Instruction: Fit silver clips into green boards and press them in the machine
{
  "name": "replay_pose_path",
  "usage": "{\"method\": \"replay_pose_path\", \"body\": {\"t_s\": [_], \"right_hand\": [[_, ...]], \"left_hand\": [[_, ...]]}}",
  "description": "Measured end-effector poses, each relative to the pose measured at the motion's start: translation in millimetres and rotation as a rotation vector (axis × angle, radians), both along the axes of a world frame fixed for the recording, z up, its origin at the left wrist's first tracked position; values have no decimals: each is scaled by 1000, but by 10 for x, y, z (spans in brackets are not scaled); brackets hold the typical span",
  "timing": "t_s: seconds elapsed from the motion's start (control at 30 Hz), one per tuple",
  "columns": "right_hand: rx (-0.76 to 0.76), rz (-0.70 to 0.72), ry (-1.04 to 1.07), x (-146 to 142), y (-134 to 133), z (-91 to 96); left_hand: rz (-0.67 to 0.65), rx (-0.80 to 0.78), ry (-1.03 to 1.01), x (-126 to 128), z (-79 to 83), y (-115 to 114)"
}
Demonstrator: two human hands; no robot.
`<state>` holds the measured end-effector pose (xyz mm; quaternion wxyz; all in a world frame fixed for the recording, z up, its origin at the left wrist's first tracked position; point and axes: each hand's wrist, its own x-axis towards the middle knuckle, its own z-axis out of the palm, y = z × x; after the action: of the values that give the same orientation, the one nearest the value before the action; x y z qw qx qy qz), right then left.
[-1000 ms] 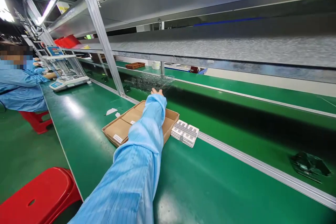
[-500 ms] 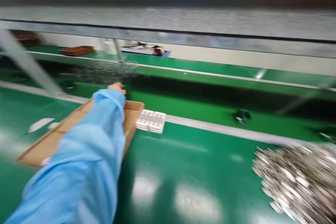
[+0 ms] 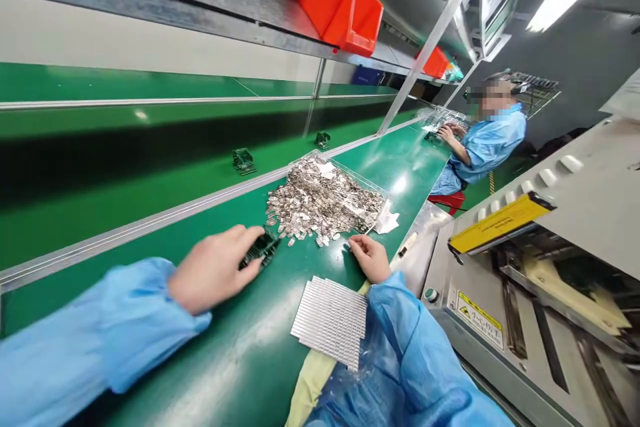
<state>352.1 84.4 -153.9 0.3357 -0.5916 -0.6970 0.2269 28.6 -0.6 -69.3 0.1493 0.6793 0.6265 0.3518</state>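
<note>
Green ESD bench (image 3: 235,327), shelving overhead. Left hand (image 3: 215,270): fingers loosely spread, tips over a dark green circuit board (image 3: 261,248), grip unclear. Right hand (image 3: 370,258): fingers pressed together beside the heap of small metal parts (image 3: 323,200), pinch unclear. Heap sits in a clear plastic tray (image 3: 350,177); a ribbed metal sheet (image 3: 330,320) lies just below. Progress looks early: heap is large, two green boards (image 3: 243,160) stand on the far belt. Vs earlier frame: view swung from cardboard carton to heap. Co-worker (image 3: 493,143) sits down the bench, past the tray.
</note>
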Motion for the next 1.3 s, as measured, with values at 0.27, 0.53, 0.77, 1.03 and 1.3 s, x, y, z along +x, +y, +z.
{"method": "replay_pose_path", "body": {"t_s": [0.27,0.53,0.77,1.03,1.3], "right_hand": [[-5,-43,-176,-194,170,108],[-2,-21,-79,-230,136,83],[-132,125,337,-128,-129,198],[39,296,34,-200,-675,589],[-95,378,-350,-406,-929,724]], "left_hand": [[33,-26,181,164,-663,-319],[-167,-167,39,114,-842,15],[-50,-205,-525,358,-816,29],[-231,-351,-1101,876,-691,-94],[-149,-246,-1114,986,-621,-172]]}}
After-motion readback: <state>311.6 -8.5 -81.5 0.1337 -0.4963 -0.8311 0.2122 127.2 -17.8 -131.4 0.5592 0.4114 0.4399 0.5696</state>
